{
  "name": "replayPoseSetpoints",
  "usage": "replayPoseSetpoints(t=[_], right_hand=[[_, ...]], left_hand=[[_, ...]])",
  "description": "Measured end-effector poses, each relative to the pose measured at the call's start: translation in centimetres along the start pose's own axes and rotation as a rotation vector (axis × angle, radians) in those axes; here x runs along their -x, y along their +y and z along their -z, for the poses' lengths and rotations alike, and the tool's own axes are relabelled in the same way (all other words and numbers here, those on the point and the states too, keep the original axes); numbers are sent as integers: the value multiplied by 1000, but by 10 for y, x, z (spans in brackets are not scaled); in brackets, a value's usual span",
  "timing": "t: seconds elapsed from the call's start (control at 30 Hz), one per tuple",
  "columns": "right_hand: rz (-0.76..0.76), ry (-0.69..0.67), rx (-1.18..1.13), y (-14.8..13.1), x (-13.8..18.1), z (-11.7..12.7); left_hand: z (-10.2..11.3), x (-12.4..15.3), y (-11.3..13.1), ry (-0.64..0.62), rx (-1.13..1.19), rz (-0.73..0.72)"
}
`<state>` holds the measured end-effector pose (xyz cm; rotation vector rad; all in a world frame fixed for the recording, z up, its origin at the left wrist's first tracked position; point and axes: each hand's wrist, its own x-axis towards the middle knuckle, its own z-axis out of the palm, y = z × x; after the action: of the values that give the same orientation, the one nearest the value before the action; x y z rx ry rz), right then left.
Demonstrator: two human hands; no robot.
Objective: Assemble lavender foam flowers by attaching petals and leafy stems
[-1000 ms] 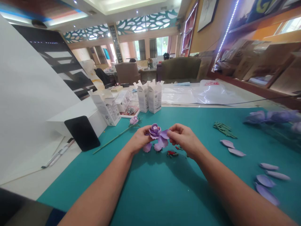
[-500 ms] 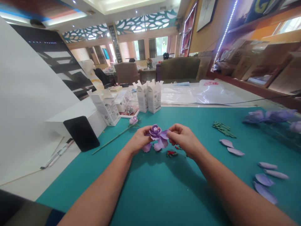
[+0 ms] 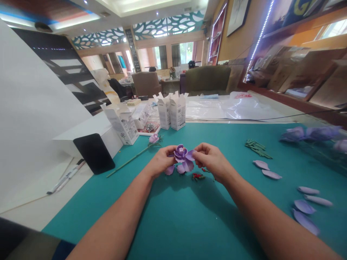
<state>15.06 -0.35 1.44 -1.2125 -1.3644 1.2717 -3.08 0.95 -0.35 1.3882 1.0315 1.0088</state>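
Between my hands, above the green mat [image 3: 173,216], is a purple artificial flower [image 3: 181,153] with spread petals. My left hand [image 3: 162,160] is closed on its left side. With thumb and forefinger, my right hand [image 3: 210,159] pinches a petal at the flower's right edge. Under the flower, loose lilac petals [image 3: 170,170] lie on the mat. Small red and green pieces [image 3: 198,176] rest just below my right hand. To the left lies a green stem [image 3: 130,161] topped by a pink-lilac bud [image 3: 154,138].
Green stem pieces [image 3: 257,148], loose petals [image 3: 271,174] and several purple flowers [image 3: 294,134] lie to the right. Open white boxes [image 3: 178,112] stand at the back, near a tray [image 3: 151,127]. A black phone-like slab [image 3: 94,153] leans against a white box [image 3: 81,133] at left.
The flower has tipped and shifted very slightly to the right between my fingers. Both hands keep nearly the same place and grip.
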Motion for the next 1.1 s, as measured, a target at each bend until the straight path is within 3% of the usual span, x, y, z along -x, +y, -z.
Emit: replayPoseSetpoints(t=[0.7, 1.1], right_hand=[[-11, -6, -48, 4, -1, -1], [-59, -38, -6, 4, 0, -2]], left_hand=[[-1, 1, -1, -14, 2, -4], [5, -2, 0, 94, 39, 113]])
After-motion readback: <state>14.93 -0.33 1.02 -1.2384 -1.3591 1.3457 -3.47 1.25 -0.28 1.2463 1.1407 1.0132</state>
